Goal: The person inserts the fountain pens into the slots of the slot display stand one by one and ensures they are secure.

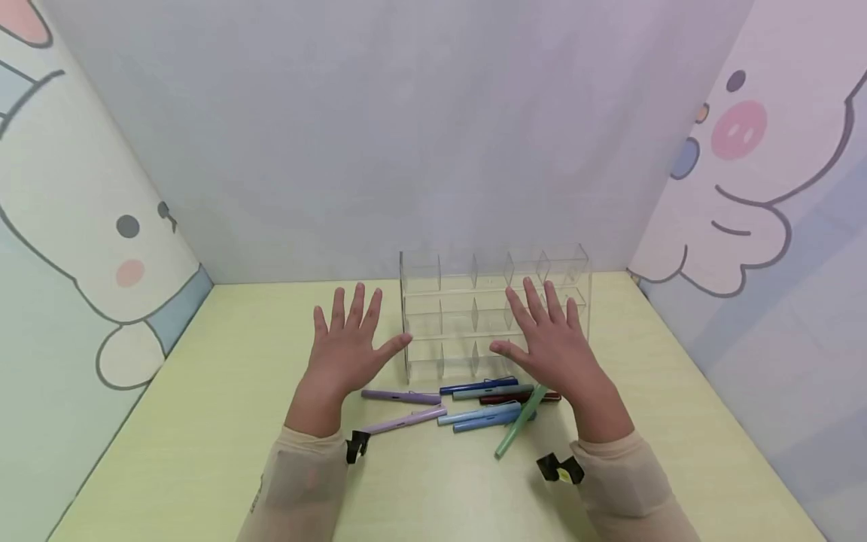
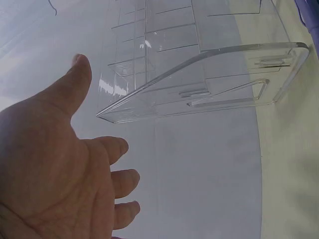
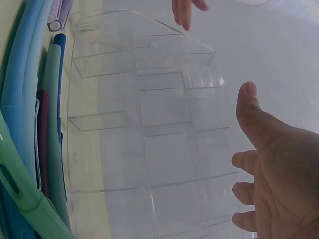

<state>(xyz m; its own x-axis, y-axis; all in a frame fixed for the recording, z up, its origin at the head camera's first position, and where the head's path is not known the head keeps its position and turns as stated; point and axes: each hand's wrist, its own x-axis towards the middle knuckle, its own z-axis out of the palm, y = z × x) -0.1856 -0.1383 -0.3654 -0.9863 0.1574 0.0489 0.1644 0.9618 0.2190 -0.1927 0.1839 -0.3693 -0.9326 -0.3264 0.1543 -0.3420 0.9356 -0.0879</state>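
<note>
Over the worktop (image 1: 169, 452), left hand (image 1: 344, 360) and right hand (image 1: 557, 352) hung spread, grip released, seemingly preparing, and the next move likely called for pinching the light-green pen (image 1: 518, 426).

- Clear rack (image 1: 467, 292): upright, three tiers split by thin dividers.
- Navy pen (image 1: 474, 387), grey-green pen (image 1: 484, 392), maroon pen (image 1: 501, 399): lying bunched just in front of the rack.
- Light blue pen (image 1: 474, 415), mid-blue pen (image 1: 482, 424): side by side, farther out from the rack.
- Green pen (image 1: 512, 434): slanted across others, one end toward the rack.
- Purple pen (image 1: 396, 396), lilac pen (image 1: 409, 418): before the rack's left end.
</note>
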